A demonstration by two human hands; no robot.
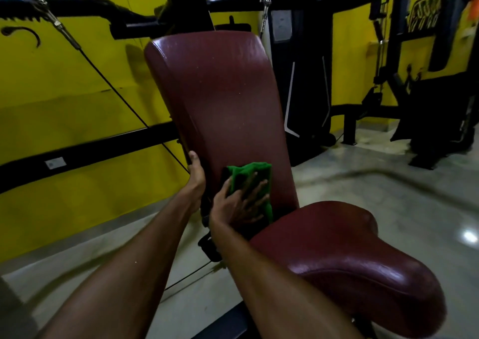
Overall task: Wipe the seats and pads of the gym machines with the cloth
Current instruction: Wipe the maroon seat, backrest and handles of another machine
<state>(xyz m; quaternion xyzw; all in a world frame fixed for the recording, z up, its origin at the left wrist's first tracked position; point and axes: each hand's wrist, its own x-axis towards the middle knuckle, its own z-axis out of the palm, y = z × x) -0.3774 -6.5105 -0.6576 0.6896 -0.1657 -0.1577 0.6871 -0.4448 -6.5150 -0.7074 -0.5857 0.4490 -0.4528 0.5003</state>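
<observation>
The right grip, fingers spread flat, presses the green cloth beneath it onto the back pad. Just beside it, the left grip clasps the pad's edge, probably steadying it against the rubbing.

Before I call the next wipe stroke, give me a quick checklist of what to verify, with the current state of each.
1. Cloth under hand: ok, the right hand presses the green cloth with spread fingers.
2. Cloth on target: ok, it lies low on the back pad, just above the seat.
3. Pad steadied: ok, the left hand grips its left edge.
4. Upper pad clean: cannot tell, pale specks may be glare.
5. Seat wiped: cannot tell, it only looks glossy.
</observation>
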